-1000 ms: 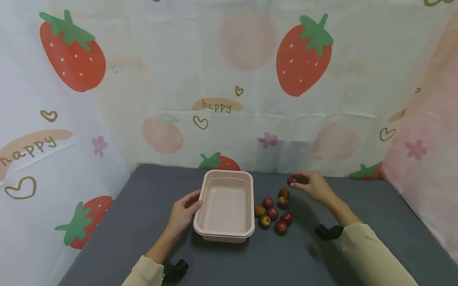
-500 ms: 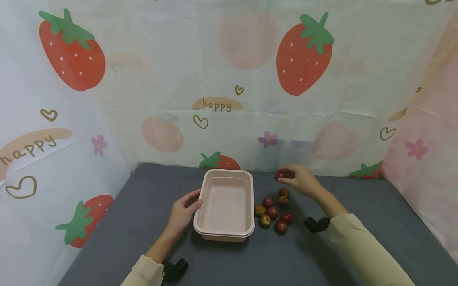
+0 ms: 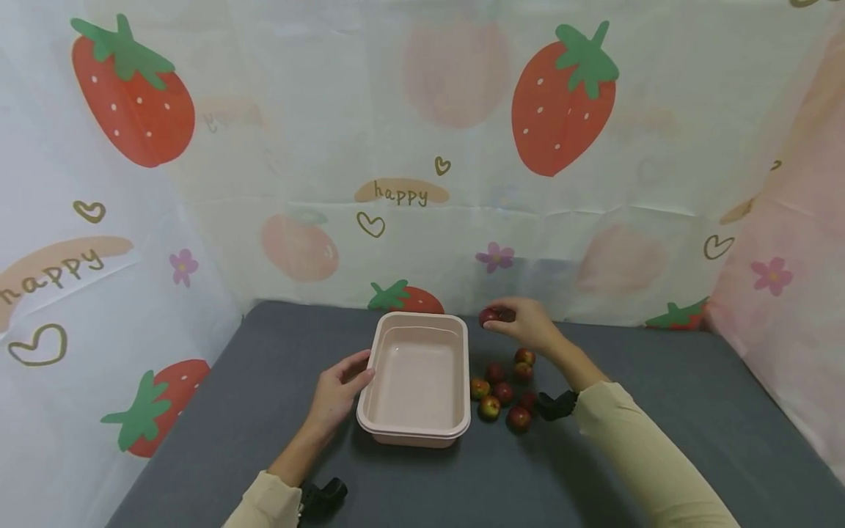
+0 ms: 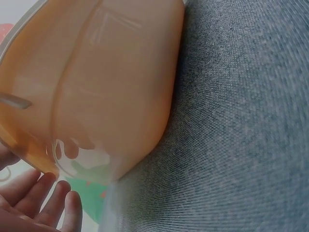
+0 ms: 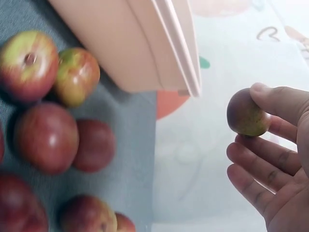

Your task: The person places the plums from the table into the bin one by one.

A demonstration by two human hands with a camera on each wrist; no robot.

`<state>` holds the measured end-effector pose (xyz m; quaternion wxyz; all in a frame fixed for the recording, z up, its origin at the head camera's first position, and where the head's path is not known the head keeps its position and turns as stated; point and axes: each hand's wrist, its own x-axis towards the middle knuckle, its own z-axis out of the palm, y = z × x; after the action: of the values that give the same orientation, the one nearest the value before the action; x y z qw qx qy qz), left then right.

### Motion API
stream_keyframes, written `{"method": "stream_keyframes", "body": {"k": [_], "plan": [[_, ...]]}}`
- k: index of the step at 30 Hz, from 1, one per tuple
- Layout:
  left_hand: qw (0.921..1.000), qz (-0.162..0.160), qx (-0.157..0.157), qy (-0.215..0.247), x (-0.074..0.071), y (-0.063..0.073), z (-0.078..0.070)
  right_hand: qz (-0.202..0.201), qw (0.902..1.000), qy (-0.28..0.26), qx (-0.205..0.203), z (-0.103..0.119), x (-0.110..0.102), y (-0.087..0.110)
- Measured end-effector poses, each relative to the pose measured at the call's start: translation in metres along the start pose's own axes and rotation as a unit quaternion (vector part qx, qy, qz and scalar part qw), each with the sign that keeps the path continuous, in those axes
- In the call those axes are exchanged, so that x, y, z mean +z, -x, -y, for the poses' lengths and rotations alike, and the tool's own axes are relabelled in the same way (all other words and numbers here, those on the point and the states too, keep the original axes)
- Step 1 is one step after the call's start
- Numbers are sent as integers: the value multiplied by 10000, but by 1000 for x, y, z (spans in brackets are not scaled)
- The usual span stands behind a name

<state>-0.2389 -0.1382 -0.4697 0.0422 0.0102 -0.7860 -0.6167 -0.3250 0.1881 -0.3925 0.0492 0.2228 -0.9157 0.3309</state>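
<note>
A pale pink plastic bin (image 3: 412,381) sits on the table, open side up. My left hand (image 3: 337,392) holds its left rim, thumb at the edge; in the left wrist view the fingers (image 4: 53,198) lie close below the rim. My right hand (image 3: 528,324) pinches a dark red plum (image 3: 488,316) between thumb and fingertips, raised off the table just beyond the bin's far right corner. In the right wrist view the plum (image 5: 246,113) shows a greenish underside, and the lower fingers spread away from it.
Several red and yellow-green plums (image 3: 503,394) lie in a loose group along the bin's right side, partly under the right forearm. The grey cloth-covered table (image 3: 277,337) meets a fruit-printed curtain (image 3: 396,110) at the back and sides.
My right hand has carried the plum left, and slightly up in the view, toward the bin's far right corner. The left hand and the bin have stayed put.
</note>
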Motion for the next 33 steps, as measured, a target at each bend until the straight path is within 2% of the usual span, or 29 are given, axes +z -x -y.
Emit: {"method": "stream_keyframes", "body": {"k": [6, 13, 21, 33], "plan": [[10000, 6, 23, -4, 0, 0, 0, 95, 9998, -120, -158, 10, 12, -10], [9999, 20, 88, 48, 0, -1, 1, 276, 9993, -253, -71, 21, 28, -19], [10000, 16, 53, 68, 0, 0, 2, 237, 9989, -354, -178, 30, 46, -26], [10000, -3, 45, 51, -1, 1, 1, 393, 9982, -226, -387, 40, 68, -32]]}}
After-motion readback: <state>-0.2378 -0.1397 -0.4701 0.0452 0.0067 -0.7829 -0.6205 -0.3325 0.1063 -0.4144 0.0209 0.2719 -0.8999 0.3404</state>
